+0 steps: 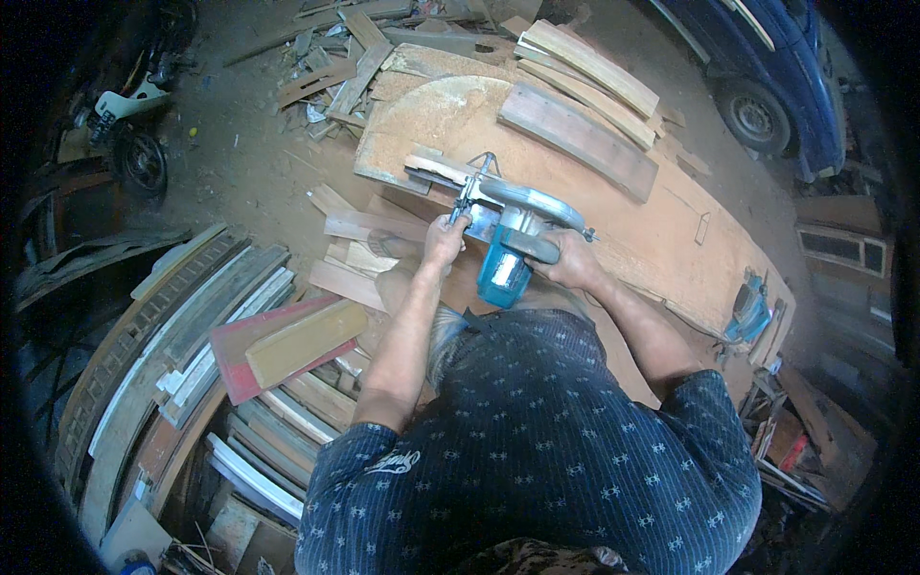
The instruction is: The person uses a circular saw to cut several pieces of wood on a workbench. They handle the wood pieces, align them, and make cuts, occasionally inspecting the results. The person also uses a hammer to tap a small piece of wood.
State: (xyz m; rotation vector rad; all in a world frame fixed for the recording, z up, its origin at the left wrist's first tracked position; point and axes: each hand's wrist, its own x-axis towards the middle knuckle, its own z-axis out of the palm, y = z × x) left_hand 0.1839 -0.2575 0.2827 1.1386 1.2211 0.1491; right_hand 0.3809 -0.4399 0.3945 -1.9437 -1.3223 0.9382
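A teal circular saw (505,273) with a silver blade guard lies across the near edge of a large wooden worktop (613,235). My right hand (572,261) is wrapped round its dark rear handle. My left hand (447,240) is closed at the left edge of the saw's metal base; the fingers partly hide what they grip there. Just beyond the left hand, a narrow wooden board (446,171) reaches from the worktop's left end toward the saw. The blade is mostly hidden by the guard and base.
Several planks (580,139) lie on the worktop's far side. A second teal power tool (750,309) rests at its right end. Offcuts (350,72) litter the ground beyond. Stacked boards (206,326) fill the left. A blue vehicle (786,72) and a motorcycle (139,144) stand farther off.
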